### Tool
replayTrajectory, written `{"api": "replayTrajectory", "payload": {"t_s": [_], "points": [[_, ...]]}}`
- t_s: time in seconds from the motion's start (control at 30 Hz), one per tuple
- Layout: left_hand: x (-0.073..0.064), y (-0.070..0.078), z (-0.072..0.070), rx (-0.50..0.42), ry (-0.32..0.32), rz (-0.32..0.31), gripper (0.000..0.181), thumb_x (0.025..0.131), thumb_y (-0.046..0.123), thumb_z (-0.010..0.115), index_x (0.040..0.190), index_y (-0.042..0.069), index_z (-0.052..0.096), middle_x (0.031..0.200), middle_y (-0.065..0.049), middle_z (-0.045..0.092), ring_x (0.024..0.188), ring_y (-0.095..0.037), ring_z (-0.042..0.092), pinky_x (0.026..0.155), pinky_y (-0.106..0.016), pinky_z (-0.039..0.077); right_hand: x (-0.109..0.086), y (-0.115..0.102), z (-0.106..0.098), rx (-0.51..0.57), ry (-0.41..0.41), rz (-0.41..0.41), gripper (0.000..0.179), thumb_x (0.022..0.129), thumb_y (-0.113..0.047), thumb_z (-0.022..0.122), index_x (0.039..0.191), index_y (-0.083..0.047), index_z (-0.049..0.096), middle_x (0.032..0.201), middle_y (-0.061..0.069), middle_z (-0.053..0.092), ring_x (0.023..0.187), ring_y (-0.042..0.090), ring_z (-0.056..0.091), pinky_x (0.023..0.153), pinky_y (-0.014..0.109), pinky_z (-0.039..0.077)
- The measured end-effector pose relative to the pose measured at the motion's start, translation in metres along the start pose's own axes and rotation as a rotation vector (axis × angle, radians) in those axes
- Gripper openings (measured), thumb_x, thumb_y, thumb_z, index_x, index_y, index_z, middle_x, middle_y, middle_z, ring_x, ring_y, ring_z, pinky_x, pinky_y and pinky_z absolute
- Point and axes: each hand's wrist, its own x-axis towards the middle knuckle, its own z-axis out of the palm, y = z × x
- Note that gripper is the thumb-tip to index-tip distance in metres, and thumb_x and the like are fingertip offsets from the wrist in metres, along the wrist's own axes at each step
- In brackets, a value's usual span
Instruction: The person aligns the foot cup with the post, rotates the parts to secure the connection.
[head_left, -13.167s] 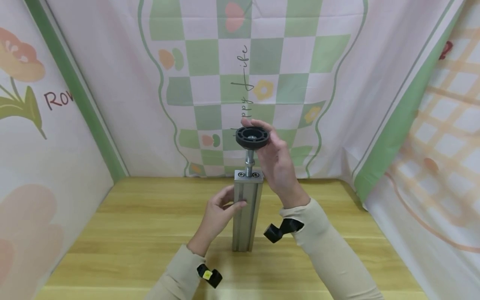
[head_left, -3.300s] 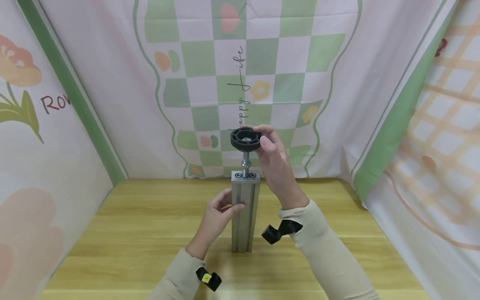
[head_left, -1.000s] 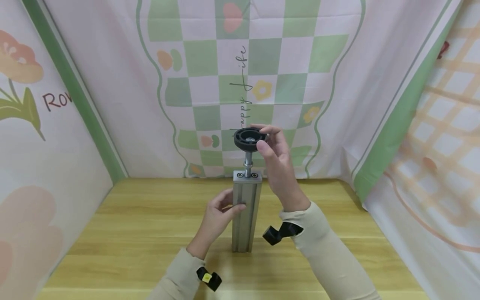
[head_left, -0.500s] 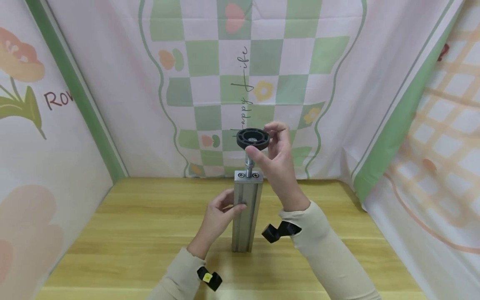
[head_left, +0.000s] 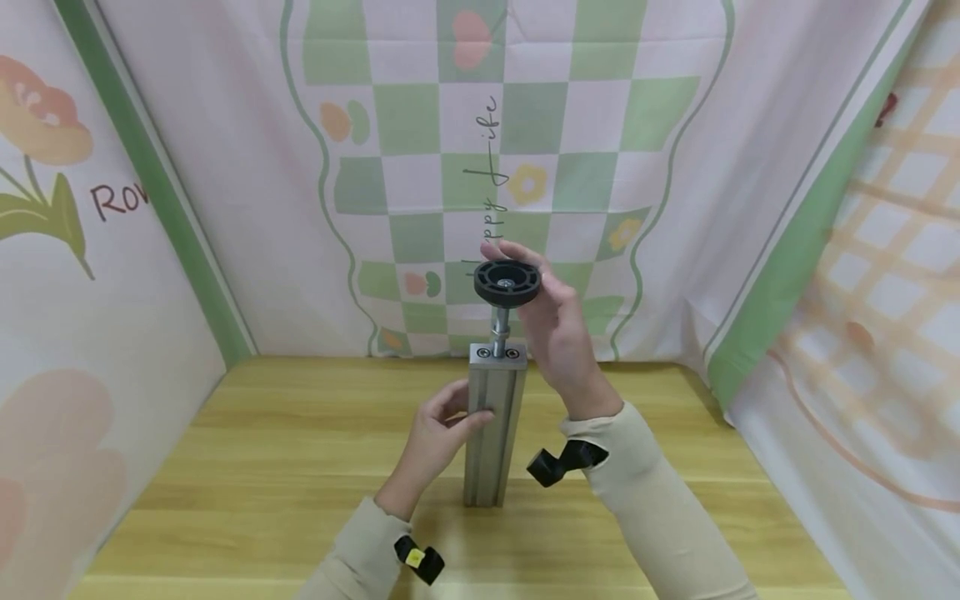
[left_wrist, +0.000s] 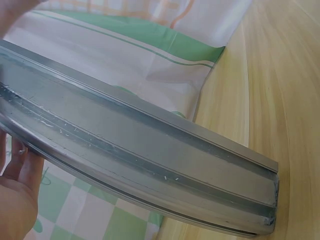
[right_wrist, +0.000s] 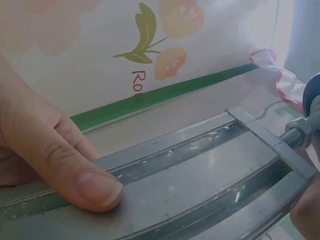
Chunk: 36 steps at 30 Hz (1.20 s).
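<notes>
An aluminium profile (head_left: pixel 491 433) stands upright on the wooden table. On its end plate a threaded bolt with a nut (head_left: pixel 500 332) carries a black round levelling foot (head_left: pixel 507 296), ribbed underside up. My left hand (head_left: pixel 438 425) grips the profile around its upper half, thumb across the near face; the right wrist view shows that thumb (right_wrist: pixel 95 187) lying on the metal. My right hand (head_left: pixel 558 333) is at the foot's right side, fingers extended behind its far rim. Whether the fingertips press on the rim is partly hidden by the foot.
The table (head_left: pixel 300 467) has a printed cloth (head_left: pixel 420 183) hanging behind it and further cloth walls at both sides. Each sleeve carries a black wrist mount (head_left: pixel 566 462). Small shavings lie in the profile's grooves (right_wrist: pixel 195 150).
My right thumb has swung from the foot's near side round to its right, and the fingers have straightened out behind the rim. The left hand and profile keep their place.
</notes>
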Motion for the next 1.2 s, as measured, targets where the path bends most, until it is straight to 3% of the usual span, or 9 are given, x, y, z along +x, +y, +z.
{"api": "replayTrajectory", "payload": {"t_s": [0.3, 0.47, 0.6, 0.73, 0.9, 1.03, 1.13, 1.2], "points": [[-0.0002, 0.0015, 0.0011, -0.001, 0.009, -0.015, 0.040, 0.091, 0.012, 0.077, 0.129, 0.010, 0.065, 0.106, -0.008, 0.070, 0.098, -0.022, 0.067, 0.085, -0.038, 0.059, -0.0006, -0.0001, -0.0025, 0.020, 0.021, 0.033, 0.034, 0.103, -0.033, 0.043, 0.126, -0.015, 0.058, 0.140, 0.020, 0.051, 0.133, 0.037, 0.044, 0.117, 0.047, 0.024], [-0.0009, 0.0012, 0.0010, 0.001, 0.006, -0.018, 0.039, 0.091, 0.012, 0.076, 0.129, 0.011, 0.065, 0.107, -0.008, 0.070, 0.098, -0.022, 0.067, 0.085, -0.037, 0.059, -0.0036, -0.0002, -0.0019, -0.010, 0.071, 0.018, 0.023, 0.099, -0.025, 0.046, 0.118, -0.018, 0.056, 0.140, 0.022, 0.048, 0.130, 0.036, 0.045, 0.114, 0.040, 0.028], [-0.0010, 0.0002, 0.0010, -0.006, 0.006, -0.018, 0.039, 0.091, 0.010, 0.076, 0.128, 0.010, 0.065, 0.108, -0.009, 0.070, 0.098, -0.022, 0.067, 0.085, -0.036, 0.059, -0.0059, -0.0011, -0.0005, -0.077, 0.112, 0.003, 0.020, 0.094, -0.018, 0.049, 0.113, -0.018, 0.051, 0.139, 0.021, 0.046, 0.124, 0.032, 0.048, 0.107, 0.035, 0.039], [-0.0003, -0.0011, 0.0010, -0.011, 0.005, -0.019, 0.039, 0.090, 0.009, 0.076, 0.128, 0.009, 0.065, 0.108, -0.010, 0.070, 0.098, -0.022, 0.067, 0.085, -0.036, 0.058, -0.0068, -0.0032, 0.0011, -0.104, 0.147, 0.001, 0.024, 0.092, -0.023, 0.063, 0.111, -0.019, 0.049, 0.134, 0.014, 0.044, 0.116, 0.027, 0.049, 0.096, 0.029, 0.048], [-0.0002, -0.0008, 0.0010, -0.013, 0.001, -0.019, 0.039, 0.091, 0.010, 0.076, 0.128, 0.010, 0.065, 0.109, -0.010, 0.070, 0.099, -0.023, 0.067, 0.086, -0.037, 0.058, -0.0053, -0.0055, 0.0052, -0.143, 0.170, -0.019, 0.048, 0.084, -0.041, 0.082, 0.109, -0.019, 0.048, 0.124, 0.004, 0.044, 0.110, 0.023, 0.048, 0.089, 0.025, 0.051], [-0.0007, 0.0000, 0.0009, -0.012, -0.001, -0.018, 0.039, 0.091, 0.011, 0.076, 0.129, 0.010, 0.064, 0.111, -0.009, 0.070, 0.100, -0.023, 0.066, 0.086, -0.037, 0.058, -0.0042, -0.0055, 0.0058, -0.173, 0.179, -0.041, 0.052, 0.081, -0.042, 0.085, 0.110, -0.019, 0.049, 0.119, 0.003, 0.045, 0.107, 0.022, 0.047, 0.088, 0.025, 0.050], [-0.0007, 0.0000, 0.0010, -0.011, -0.001, -0.018, 0.039, 0.091, 0.011, 0.076, 0.129, 0.010, 0.065, 0.110, -0.009, 0.070, 0.100, -0.023, 0.066, 0.086, -0.037, 0.058, -0.0055, -0.0047, 0.0041, -0.189, 0.174, -0.036, 0.057, 0.082, -0.046, 0.083, 0.116, -0.017, 0.048, 0.125, 0.005, 0.044, 0.107, 0.022, 0.048, 0.093, 0.027, 0.048], [-0.0005, 0.0002, 0.0015, -0.012, 0.000, -0.018, 0.039, 0.091, 0.011, 0.076, 0.128, 0.010, 0.065, 0.109, -0.009, 0.070, 0.099, -0.023, 0.067, 0.085, -0.037, 0.059, -0.0059, -0.0032, 0.0017, -0.197, 0.158, -0.031, 0.055, 0.089, -0.048, 0.074, 0.124, -0.015, 0.048, 0.130, 0.008, 0.044, 0.111, 0.023, 0.050, 0.100, 0.031, 0.045]]}}
